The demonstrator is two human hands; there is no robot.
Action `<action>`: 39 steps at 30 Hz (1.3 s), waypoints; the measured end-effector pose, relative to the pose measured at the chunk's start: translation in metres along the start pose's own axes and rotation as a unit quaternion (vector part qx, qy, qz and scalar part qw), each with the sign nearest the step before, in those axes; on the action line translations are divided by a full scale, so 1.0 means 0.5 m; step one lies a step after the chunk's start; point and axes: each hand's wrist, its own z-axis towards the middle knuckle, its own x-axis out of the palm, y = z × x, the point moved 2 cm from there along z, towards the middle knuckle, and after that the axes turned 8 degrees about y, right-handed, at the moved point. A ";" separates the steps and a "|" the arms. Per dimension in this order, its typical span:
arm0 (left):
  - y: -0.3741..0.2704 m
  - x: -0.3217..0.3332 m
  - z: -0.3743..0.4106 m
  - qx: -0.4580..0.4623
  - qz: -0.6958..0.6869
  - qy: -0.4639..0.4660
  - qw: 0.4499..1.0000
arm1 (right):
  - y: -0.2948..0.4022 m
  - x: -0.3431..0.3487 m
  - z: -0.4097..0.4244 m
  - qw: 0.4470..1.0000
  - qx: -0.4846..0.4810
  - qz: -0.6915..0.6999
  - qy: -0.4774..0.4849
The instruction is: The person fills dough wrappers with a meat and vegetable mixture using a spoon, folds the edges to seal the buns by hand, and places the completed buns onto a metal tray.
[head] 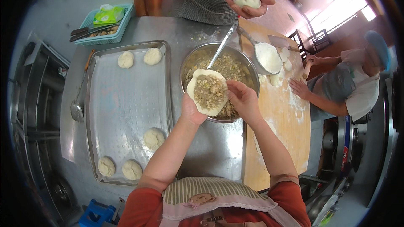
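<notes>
On my left hand (193, 110) lies a round dough wrapper (212, 111) topped with chopped filling (208, 92). The thumb and fingers of my right hand (242, 97) pinch the wrapper's right edge. Both hands are over a steel mixing bowl (256, 83) that holds more of the filling, with a metal spoon (222, 45) leaning in it. To the left, a paper-lined baking tray (167, 101) carries several pleated buns (153, 138). My hands hide part of the bowl.
Across the table, a co-worker's hands (249, 4) hold a bun. At right, another person (344, 78) holds a rolling pin (307, 69) by the floured wooden board (284, 151), which bears a flour scoop (268, 58) and a cleaver (279, 41). A basket (120, 34) and ladle (76, 110) lie left.
</notes>
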 end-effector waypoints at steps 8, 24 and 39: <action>0.007 0.005 -0.005 -0.005 0.005 -0.013 1.000 | 0.058 -0.002 0.001 0.932 -0.072 -0.354 -0.017; 0.002 0.018 0.000 -0.006 -0.010 0.018 1.000 | 0.132 -0.012 0.034 0.911 -0.109 -0.396 0.043; -0.003 0.007 -0.003 0.008 -0.031 -0.006 0.999 | 0.035 -0.039 0.007 0.891 -0.210 -0.401 -0.033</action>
